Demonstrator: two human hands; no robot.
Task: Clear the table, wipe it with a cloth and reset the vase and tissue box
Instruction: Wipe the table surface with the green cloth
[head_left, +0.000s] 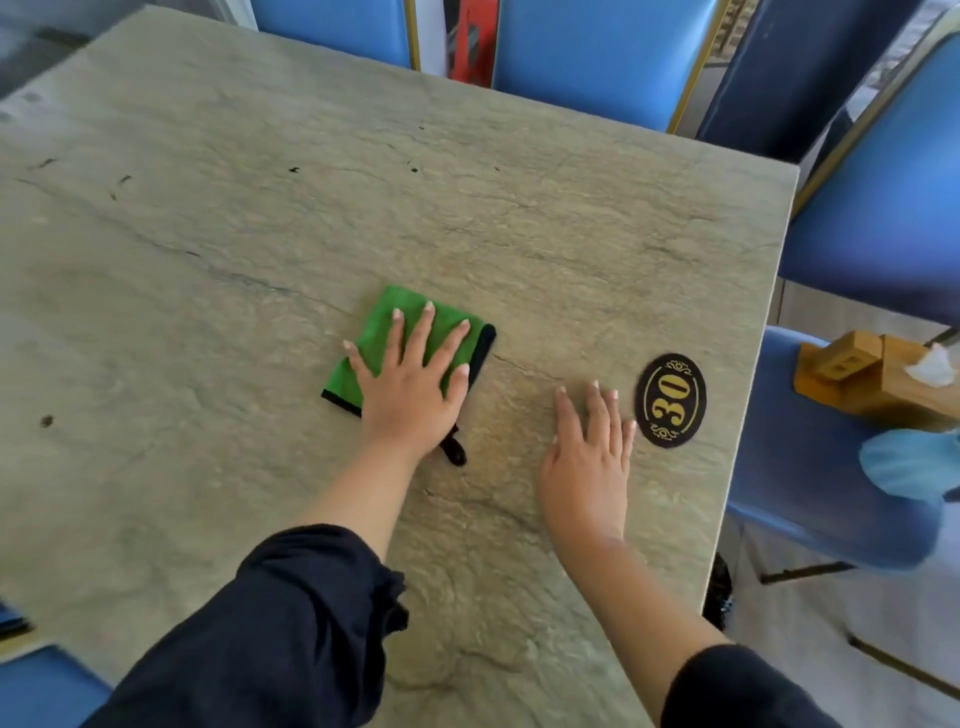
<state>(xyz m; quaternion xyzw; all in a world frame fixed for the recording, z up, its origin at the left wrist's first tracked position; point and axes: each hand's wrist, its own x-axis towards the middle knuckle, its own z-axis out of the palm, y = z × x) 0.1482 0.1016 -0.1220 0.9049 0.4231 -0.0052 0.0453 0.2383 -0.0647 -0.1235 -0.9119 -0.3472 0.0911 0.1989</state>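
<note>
So the left hand (410, 387) is flat on the green cloth (387, 338), fingers spread and straight, pressing it down on the counter (260, 208) rather than curling round it. The cloth sits about mid-counter, a bit toward the near right corner. The right hand (587, 462) lies open on the bare surface just right of the cloth, fingers straight, holding nothing, with its fingertips just beside the oval "30" plaque (671, 400) near the right edge.

The cloth looks soft and light, folded into a small pad with a black trim and a little black loop poking out under the wrist. I'd guess it slides easily under a flat palm, but it could bunch or unfold if pushed by one edge, so pressing in the middle seems the way to go.

The tissue box (883, 379) is off the counter, on a blue chair (810, 488) past the right edge, wooden, with a tissue sticking up. It looks stiff and easy to take by its sides. I can't spot a vase for sure. More blue chairs line the far edge. A few dark specks dot the far left part of the counter, probably still to wipe. The plaque is the only thing in the way.
</note>
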